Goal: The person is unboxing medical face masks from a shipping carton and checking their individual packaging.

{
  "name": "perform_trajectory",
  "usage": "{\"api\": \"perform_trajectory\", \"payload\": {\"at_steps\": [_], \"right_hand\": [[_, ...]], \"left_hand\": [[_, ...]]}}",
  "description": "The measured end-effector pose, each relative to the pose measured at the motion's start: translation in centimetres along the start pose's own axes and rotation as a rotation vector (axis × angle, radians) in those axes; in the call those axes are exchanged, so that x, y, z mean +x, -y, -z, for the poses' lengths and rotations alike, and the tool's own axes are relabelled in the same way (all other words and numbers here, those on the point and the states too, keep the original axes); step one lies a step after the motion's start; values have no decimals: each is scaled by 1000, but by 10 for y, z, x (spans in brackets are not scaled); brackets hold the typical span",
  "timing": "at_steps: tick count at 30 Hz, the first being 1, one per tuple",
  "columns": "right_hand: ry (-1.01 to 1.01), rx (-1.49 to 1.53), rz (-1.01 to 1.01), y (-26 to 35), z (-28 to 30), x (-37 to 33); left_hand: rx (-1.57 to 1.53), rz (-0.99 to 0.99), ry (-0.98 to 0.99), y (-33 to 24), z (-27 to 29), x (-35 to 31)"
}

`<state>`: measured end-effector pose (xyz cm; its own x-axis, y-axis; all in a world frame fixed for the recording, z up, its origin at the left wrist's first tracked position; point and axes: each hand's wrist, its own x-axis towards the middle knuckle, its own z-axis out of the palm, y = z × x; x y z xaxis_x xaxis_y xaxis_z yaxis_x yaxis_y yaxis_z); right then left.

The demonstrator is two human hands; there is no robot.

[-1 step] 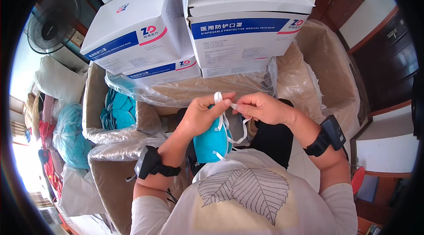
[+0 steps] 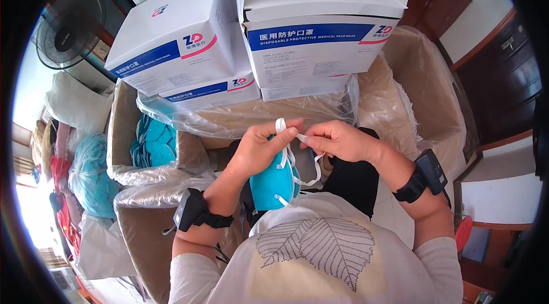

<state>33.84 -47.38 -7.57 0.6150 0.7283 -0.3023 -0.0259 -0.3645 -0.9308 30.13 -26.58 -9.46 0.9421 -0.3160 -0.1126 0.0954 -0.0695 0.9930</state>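
A turquoise face mask [image 2: 267,187] hangs below my hands, over my lap. Its white elastic strap [image 2: 313,182] loops out to the right of the mask and up to my fingers. With thumb and forefinger, my left hand [image 2: 257,148] pinches the strap, and a short loop of it sticks up above the thumb. Close on the right, my right hand [image 2: 338,139] pinches another part of the strap between thumb and fingertips. The fingertips of both hands almost meet. My left hand covers the mask's upper end.
White and blue cartons [image 2: 320,58] are stacked ahead of me. A plastic-lined box [image 2: 120,155] at the left holds several turquoise masks [image 2: 157,147]. Below it stands another lined box [image 2: 146,235]. A big lined carton [image 2: 426,75] is at the right. A fan [image 2: 70,28] stands far left.
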Motion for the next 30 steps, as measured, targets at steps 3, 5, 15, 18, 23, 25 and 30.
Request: {"api": "perform_trajectory", "payload": {"at_steps": [3,5,15,18,23,25,30], "right_hand": [[21,-14,-29,0,-2,4],[35,-16,-20,1,-4,7],[117,-18,28,18,-17,18],[112,16,57,19,-16,22],[56,-115,105,22,-19,23],[45,-161,99,24,-19,22],[39,-285,177,30,-25,21]], "left_hand": [[9,-26,-32,0,2,-2],[9,-34,-50,-1,3,-4],[346,-76,-58,-17,13,-21],[440,-135,-62,-15,16,-23],[778,-204,-67,-19,6,-22],[849,-161,-127,-21,1,-23],[870,-133,-130,-17,0,-29]]}}
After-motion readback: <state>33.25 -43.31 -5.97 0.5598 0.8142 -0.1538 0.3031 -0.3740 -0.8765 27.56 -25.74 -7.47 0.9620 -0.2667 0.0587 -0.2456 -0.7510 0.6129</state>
